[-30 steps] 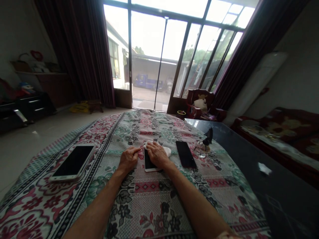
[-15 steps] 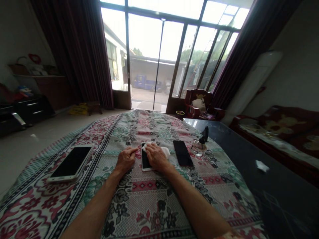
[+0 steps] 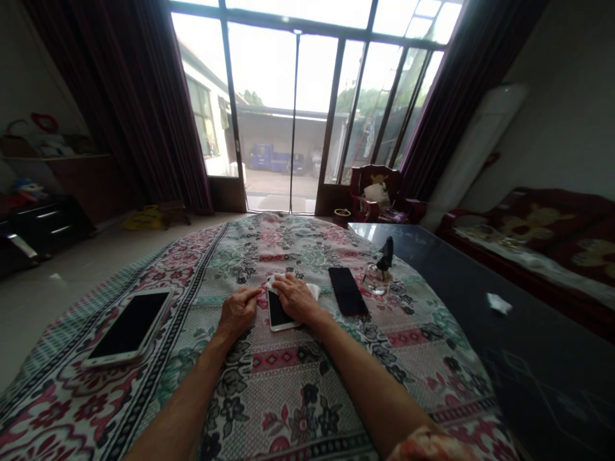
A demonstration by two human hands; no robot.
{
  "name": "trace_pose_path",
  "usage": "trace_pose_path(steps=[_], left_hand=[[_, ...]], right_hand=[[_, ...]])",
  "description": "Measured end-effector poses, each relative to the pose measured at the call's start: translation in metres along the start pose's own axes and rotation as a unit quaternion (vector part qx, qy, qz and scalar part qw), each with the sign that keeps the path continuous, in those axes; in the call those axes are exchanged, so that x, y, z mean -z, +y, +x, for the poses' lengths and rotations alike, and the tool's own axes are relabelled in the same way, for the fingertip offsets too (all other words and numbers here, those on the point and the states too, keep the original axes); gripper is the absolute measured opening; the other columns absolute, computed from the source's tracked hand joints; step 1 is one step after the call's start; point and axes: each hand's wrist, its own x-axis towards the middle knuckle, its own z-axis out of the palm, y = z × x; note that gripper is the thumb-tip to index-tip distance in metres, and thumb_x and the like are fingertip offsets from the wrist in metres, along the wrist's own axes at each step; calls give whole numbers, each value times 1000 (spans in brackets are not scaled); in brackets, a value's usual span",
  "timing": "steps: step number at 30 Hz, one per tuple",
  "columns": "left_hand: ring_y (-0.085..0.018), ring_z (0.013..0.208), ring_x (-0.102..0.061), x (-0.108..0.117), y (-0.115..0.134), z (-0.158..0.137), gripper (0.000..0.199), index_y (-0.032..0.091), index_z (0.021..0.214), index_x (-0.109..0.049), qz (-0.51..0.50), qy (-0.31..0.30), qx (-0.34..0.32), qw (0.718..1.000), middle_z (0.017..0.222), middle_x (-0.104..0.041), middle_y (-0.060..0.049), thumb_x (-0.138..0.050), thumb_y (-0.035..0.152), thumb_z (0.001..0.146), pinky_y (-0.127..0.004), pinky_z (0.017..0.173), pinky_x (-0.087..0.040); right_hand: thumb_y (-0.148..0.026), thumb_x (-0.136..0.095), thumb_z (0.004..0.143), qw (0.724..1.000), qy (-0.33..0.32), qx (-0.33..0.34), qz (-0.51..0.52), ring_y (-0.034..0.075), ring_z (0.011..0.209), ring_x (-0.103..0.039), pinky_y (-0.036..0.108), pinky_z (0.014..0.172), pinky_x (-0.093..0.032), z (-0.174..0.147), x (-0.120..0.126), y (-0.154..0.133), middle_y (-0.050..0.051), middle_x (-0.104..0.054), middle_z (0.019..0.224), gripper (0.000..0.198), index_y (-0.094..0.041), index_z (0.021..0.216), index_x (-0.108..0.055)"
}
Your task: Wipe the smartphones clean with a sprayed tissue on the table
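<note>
A white phone [image 3: 278, 312] with a dark screen lies flat on the patterned tablecloth in front of me. My right hand [image 3: 294, 298] presses a white tissue [image 3: 313, 290] onto its upper part, covering much of the screen. The tissue's ends stick out on both sides of the fingers. Just left of the phone rests my left hand [image 3: 239, 310], fingers curled in, the index finger pointing at the phone's left edge; I cannot tell whether it touches. A dark phone [image 3: 348, 291] lies to the right, beside a clear spray bottle [image 3: 378, 280] with a black nozzle.
Farther left on the tablecloth [image 3: 283, 390] lies a larger white device with a dark screen [image 3: 129, 326]. A dark glossy table [image 3: 461, 301] adjoins on the right, with a crumpled white tissue [image 3: 499, 303] on it. Beyond stand a wooden chair [image 3: 375, 192] and glass doors.
The view has shifted slightly, so everything sits a little farther left. My right hand stays on the phone with the tissue, its fingers slightly shifted. My left hand keeps its curled pose.
</note>
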Motion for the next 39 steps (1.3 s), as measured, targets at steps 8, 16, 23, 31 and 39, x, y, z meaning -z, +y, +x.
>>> trace_pose_path(steps=[8,16,23,31,39], left_hand=[[-20,89,-69,1,0,1,30,22,94,-77,18,-2,7,1000,94,-75,-4,-50,22,82,-29,84,-53],[-20,92,-66,-3,3,-1,29,21,94,-76,106,-14,-36,994,94,-72,-6,-50,15,82,-31,89,-51],[-20,100,-63,-4,5,-4,25,22,94,-75,113,-25,-60,991,100,-70,-6,-53,16,84,-33,97,-48],[-20,103,-61,-2,7,-10,28,22,98,-76,122,-45,-62,990,106,-69,-6,-52,15,85,-34,100,-46],[-19,105,-61,0,12,-11,34,24,105,-75,142,-53,-53,987,112,-68,-6,-51,12,84,-33,100,-45]], right_hand=[[-11,-44,94,999,-31,38,24,20,125,-50,37,104,-39,-7,7,-13,2,-59,136,33,-24,117,-64],[-9,-44,93,996,-25,74,51,18,124,-51,35,106,-40,-44,13,-19,1,-62,132,35,-25,114,-66],[-9,-46,92,994,-20,97,52,18,126,-50,35,108,-38,-62,16,-26,3,-60,135,33,-22,115,-65],[-11,-43,94,994,-5,86,62,18,131,-47,37,110,-36,-70,13,-29,0,-59,137,33,-25,115,-64],[-5,-46,87,993,0,84,86,18,132,-47,37,111,-34,-76,10,-26,1,-61,134,38,-24,113,-65]])
